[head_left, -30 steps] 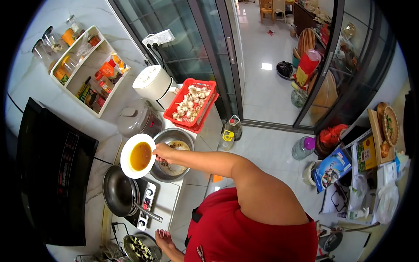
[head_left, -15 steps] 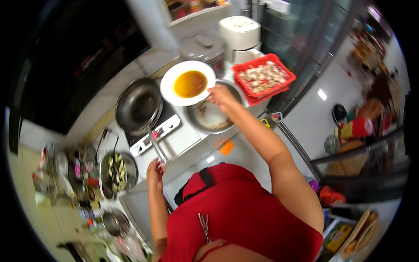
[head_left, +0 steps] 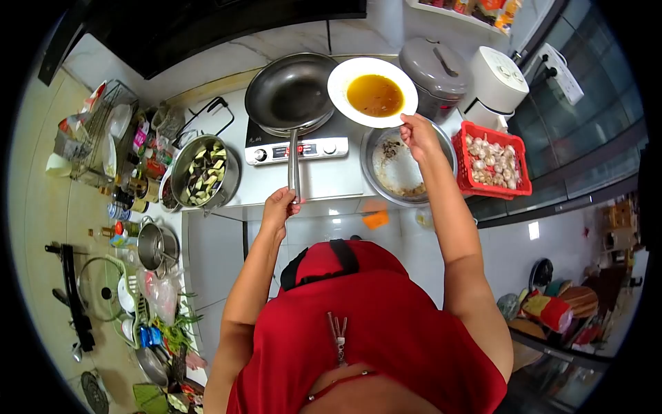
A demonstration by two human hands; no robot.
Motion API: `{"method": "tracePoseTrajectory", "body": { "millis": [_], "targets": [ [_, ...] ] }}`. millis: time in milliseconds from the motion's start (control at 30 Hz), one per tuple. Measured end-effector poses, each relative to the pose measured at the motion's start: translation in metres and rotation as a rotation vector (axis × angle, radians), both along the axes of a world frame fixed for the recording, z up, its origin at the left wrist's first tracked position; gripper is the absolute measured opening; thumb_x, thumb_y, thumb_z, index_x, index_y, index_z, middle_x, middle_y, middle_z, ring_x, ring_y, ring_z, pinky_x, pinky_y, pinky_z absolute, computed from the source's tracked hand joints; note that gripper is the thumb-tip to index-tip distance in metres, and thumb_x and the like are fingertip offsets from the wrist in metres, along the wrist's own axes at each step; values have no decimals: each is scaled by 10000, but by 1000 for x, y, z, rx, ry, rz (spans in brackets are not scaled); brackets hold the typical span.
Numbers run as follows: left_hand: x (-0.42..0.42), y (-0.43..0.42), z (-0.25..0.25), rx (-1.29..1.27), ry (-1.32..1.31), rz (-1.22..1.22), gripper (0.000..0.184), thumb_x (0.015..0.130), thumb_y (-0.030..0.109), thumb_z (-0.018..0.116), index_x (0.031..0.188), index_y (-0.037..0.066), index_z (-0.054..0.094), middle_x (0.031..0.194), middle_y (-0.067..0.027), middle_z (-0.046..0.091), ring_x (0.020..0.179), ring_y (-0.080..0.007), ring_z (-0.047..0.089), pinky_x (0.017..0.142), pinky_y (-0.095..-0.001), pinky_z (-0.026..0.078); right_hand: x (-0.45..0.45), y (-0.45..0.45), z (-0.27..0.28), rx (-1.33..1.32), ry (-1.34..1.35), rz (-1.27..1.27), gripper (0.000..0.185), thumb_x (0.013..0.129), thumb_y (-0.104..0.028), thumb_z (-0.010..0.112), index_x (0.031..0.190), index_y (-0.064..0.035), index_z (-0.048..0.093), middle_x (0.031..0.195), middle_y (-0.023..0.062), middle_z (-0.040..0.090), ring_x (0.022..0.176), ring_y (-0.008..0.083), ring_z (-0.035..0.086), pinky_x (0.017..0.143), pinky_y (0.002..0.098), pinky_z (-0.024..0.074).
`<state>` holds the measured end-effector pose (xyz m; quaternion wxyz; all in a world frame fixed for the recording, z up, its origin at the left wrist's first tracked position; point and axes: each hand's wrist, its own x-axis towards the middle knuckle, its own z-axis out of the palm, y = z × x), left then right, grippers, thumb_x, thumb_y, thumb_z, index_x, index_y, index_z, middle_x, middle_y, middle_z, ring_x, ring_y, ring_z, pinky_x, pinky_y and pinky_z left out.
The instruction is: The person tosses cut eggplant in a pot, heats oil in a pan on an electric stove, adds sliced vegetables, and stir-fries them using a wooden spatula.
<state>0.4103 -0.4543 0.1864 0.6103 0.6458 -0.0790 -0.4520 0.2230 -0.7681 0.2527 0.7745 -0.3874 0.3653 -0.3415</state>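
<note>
My right hand (head_left: 418,135) pinches the rim of a white plate (head_left: 338,87) that holds an amber liquid (head_left: 374,95). The plate hangs level between the wok and the grey cooker, partly over a steel basin (head_left: 376,159) with brown bits and pale residue in it. My left hand (head_left: 279,207) is closed on the end of the metal handle of a dark wok (head_left: 290,93). That wok sits on an induction cooker (head_left: 258,148) with a lit red display. To its left stands a steel pot (head_left: 229,181) of cut eggplant pieces.
A grey rice cooker (head_left: 431,69), a white appliance (head_left: 500,76) and a red basket (head_left: 486,191) of garlic stand at the right. Bottles, a dish rack (head_left: 103,124), a small steel pot (head_left: 153,245) and greens (head_left: 178,328) crowd the left. A glass door (head_left: 593,110) is far right.
The view has swung left toward the cooker. My left hand, earlier apart from the wok, has taken hold of its handle. The plate stays in my right hand, now nearer the wok.
</note>
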Motion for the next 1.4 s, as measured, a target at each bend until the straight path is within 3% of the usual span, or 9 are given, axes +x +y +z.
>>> {"method": "tracePoseTrajectory", "body": {
  "millis": [300,667,867,1400],
  "targets": [
    [-3,13,36,-18,-16,145,152,855,170,574,955,56,570,725,-16,577,654,-114,599,608,-225,466,24,-24,-5,-23,47,70,113,817,-89,610,798,-76,499,607,0,485,501,76,466,429,192,354],
    [-16,-5,16,15,30,41,177,887,191,547,1022,77,530,817,-33,605,714,-118,611,673,-241,490,59,-56,-7,-45,30,156,76,817,-63,593,867,-45,538,638,1,494,523,77,476,440,195,361],
    [-10,-3,12,13,60,36,231,895,228,567,1042,52,548,820,-36,622,672,-89,574,640,-214,467,80,-70,-8,-45,58,187,80,821,-63,592,880,-50,540,631,-6,499,515,74,475,439,197,367],
    [-13,30,-2,54,96,257,231,911,280,543,1021,78,567,809,-32,635,653,-78,547,649,-221,458,143,-89,-27,-54,79,323,82,824,-69,591,863,-67,519,592,-3,509,477,78,466,428,205,366]
  ]
}}
